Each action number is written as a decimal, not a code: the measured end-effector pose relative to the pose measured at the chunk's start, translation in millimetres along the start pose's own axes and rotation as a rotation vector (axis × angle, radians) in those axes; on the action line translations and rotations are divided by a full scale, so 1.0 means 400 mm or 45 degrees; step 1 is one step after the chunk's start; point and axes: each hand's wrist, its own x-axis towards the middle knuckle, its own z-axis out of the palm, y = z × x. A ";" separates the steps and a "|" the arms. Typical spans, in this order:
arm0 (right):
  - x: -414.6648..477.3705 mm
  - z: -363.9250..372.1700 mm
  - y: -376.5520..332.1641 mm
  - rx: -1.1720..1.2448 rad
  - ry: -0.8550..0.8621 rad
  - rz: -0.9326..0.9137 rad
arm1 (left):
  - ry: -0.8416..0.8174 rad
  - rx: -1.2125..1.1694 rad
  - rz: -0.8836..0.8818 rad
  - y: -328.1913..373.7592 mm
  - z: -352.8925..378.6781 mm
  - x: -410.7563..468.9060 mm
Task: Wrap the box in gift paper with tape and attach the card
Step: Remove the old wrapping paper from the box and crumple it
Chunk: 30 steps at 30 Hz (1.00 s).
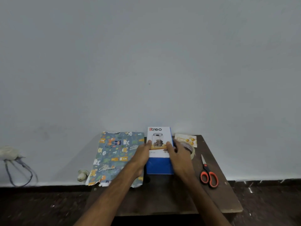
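Head view: the treo box [159, 165] is seen near the middle of the dark worktop [162, 196], white printed face up and blue face toward the person. It is held from both sides. The left hand [143, 154] is pressed against its 9 o'clock side and the right hand [177, 154] against its 3 o'clock side, with a thumb laid over the top face from each. The fingers are closed on the box; those on its far sides are hidden.

The gift paper [114, 154] is spread printed side up just beside the box at 9 o'clock. It appears to overhang the worktop's left edge, and its near edge looks ragged. The card [187, 139] is at 2 o'clock, the tape roll [192, 151] at 3 o'clock behind the right hand, and the orange-handled scissors [208, 175] at 4 o'clock.

Nothing is wrapped yet, so the step in hand is judged to be setting the box on the paper. It is done well if:
- the paper is first turned printed side down and drawn fully onto the worktop;
- the box is lifted, not slid, toward 9 o'clock so the sheet is not creased;
- the box is set down in the middle with its edges parallel to the sheet's;
- enough margin is checked on every side before any tape is cut.
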 end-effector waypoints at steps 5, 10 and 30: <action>0.006 -0.003 -0.031 -0.496 0.401 -0.487 | -0.025 0.287 0.301 0.013 -0.061 -0.012; -0.016 0.088 -0.043 -1.020 0.111 -0.913 | 0.799 0.731 0.269 -0.046 -0.336 0.047; -0.131 0.241 -0.260 0.375 -0.475 -0.096 | 0.385 0.359 0.650 0.020 -0.337 -0.177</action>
